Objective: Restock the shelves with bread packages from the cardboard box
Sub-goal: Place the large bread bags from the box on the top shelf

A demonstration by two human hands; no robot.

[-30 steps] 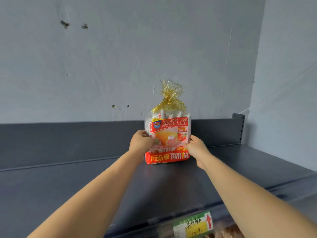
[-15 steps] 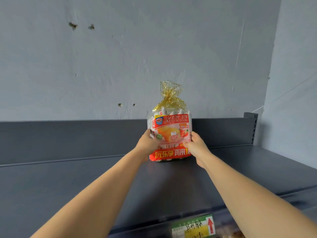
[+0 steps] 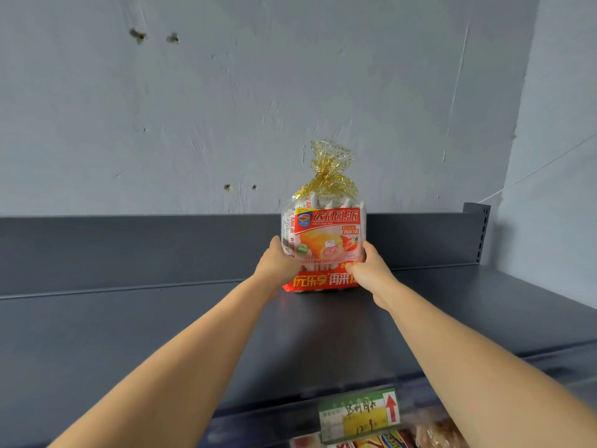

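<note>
A red and white bread package (image 3: 324, 240) with a gold tied top stands upright on the dark grey top shelf (image 3: 161, 334), close to the shelf's back panel. My left hand (image 3: 279, 265) grips its left side and my right hand (image 3: 371, 270) grips its right side, thumbs on the front. The package's bottom edge rests on the shelf. The cardboard box is out of view.
The shelf's back panel (image 3: 129, 247) runs along a grey wall, and a side wall (image 3: 555, 189) closes the right end. A price tag (image 3: 358, 413) with a red arrow hangs on the shelf's front edge. More packaged goods (image 3: 403, 438) show on the shelf below.
Both hands have pushed the package a little further back on the shelf, towards the back panel. The grip on its two sides is the same.
</note>
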